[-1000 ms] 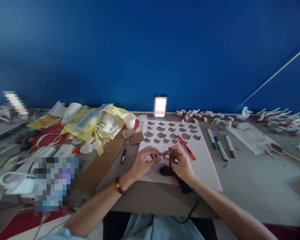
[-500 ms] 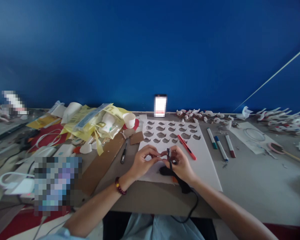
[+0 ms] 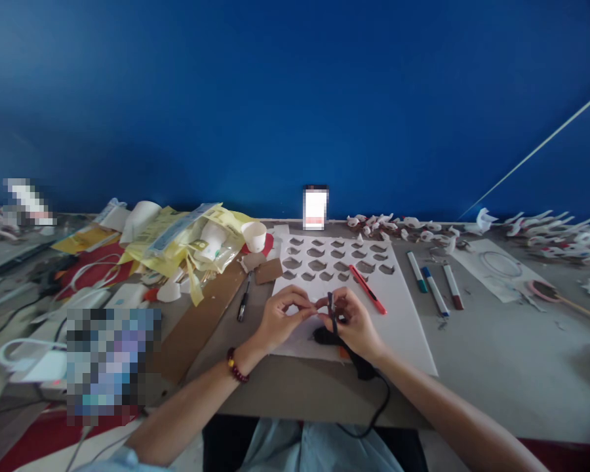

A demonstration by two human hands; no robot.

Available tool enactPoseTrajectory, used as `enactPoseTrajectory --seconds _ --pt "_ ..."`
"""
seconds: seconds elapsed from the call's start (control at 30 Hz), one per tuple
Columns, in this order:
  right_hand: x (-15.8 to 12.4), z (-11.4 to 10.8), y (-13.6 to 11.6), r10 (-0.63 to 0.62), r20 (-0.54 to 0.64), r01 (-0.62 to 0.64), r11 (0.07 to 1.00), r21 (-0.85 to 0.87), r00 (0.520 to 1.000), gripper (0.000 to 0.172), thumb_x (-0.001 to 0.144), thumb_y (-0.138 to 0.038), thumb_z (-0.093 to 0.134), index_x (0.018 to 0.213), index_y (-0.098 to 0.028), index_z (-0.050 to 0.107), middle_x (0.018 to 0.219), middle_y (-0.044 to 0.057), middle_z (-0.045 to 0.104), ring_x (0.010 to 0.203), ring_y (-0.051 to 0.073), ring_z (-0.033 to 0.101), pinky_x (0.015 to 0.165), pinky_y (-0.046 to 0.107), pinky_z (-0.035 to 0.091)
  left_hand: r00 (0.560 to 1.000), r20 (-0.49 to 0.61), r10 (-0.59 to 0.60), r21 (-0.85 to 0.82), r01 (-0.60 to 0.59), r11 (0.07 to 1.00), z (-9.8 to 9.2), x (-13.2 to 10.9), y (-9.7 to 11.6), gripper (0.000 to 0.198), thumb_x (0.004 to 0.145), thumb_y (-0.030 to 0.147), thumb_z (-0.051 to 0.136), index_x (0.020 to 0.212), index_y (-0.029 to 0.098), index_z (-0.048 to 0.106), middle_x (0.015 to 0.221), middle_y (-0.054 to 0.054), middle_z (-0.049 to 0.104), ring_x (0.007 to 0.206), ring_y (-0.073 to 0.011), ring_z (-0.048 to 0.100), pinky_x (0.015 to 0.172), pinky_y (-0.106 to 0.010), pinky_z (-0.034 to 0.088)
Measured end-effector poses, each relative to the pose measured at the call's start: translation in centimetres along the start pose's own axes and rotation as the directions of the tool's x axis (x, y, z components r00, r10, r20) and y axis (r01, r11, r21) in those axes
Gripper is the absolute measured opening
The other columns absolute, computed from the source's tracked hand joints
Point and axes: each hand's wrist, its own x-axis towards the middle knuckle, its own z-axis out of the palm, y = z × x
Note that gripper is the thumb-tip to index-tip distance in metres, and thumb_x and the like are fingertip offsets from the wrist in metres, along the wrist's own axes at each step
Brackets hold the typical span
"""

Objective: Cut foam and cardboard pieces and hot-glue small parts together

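Observation:
My left hand (image 3: 286, 320) is closed in a pinch over the white sheet, its fingertips meeting those of my right hand. What sits between the fingertips is too small to make out. My right hand (image 3: 356, 324) is closed too, with a slim dark tool (image 3: 331, 308) standing across its fingers. Below that hand lies a black corded tool (image 3: 327, 336) with an orange part, partly hidden by the wrist. The white sheet (image 3: 403, 328) has rows of bird-like cutouts, and a red utility knife (image 3: 368, 290) rests on it.
Three markers (image 3: 435, 293) lie right of the sheet, a black pen (image 3: 244, 298) left of it. White bird-like pieces (image 3: 417, 226) line the wall. Yellow packaging (image 3: 162, 233), a paper cup (image 3: 254, 236) and a cardboard strip (image 3: 201, 328) crowd the left. A lit phone (image 3: 315, 208) stands behind.
The fingers of both hands have shifted very slightly at the pinch, and the slim dark tool has tilted a little. Everything else stays put.

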Motion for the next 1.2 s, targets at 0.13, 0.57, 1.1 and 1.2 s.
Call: enactPoseTrajectory --seconds 0.13,0.57,1.1,1.2 --pt "0.0 0.0 -0.2 0.028 -0.016 -0.028 1.0 0.009 0.999 0.034 0.068 -0.03 0.073 0.082 -0.025 0.042 0.073 -0.004 0.055 0.057 0.012 0.051 0.052 0.024 0.038 1.0 0.007 -0.001 0.021 0.001 1.0 0.0 0.0 0.2 0.014 0.073 0.03 0.075 0.07 0.017 0.07 0.076 -0.004 0.064 0.073 -0.014 0.061 0.068 -0.026 0.048" --pt "0.0 0.1 -0.5 0.038 -0.004 -0.038 0.999 0.03 0.999 0.033 0.07 -0.027 0.072 0.081 -0.024 0.041 0.073 -0.004 0.054 0.055 0.01 0.048 0.051 0.023 0.035 0.998 -0.009 0.056 0.049 -0.055 0.997 0.0 0.1 0.6 0.014 0.073 0.028 0.074 0.067 0.018 0.068 0.076 -0.003 0.063 0.072 -0.0135 0.06 0.069 -0.026 0.049" --pt "-0.1 0.1 0.3 -0.057 -0.032 0.056 0.998 -0.025 0.998 0.029 0.069 -0.018 0.07 0.082 -0.023 0.045 0.082 0.0 0.063 0.055 0.009 0.047 0.048 0.021 0.036 0.999 0.005 0.042 0.045 -0.043 0.998 -0.1 0.3 1.3 0.025 0.075 0.035 0.072 0.06 0.017 0.064 0.066 -0.002 0.062 0.064 -0.0121 0.058 0.063 -0.024 0.045" --pt "-0.1 0.1 0.7 -0.074 -0.038 0.072 0.996 -0.055 0.997 0.027 0.068 -0.014 0.067 0.083 -0.023 0.047 0.079 0.0 0.062 0.058 0.01 0.049 0.049 0.021 0.037 1.0 -0.003 0.015 0.03 -0.015 0.999 0.0 0.1 0.8 0.024 0.075 0.036 0.072 0.062 0.017 0.066 0.069 -0.003 0.064 0.067 -0.0129 0.06 0.065 -0.024 0.046"
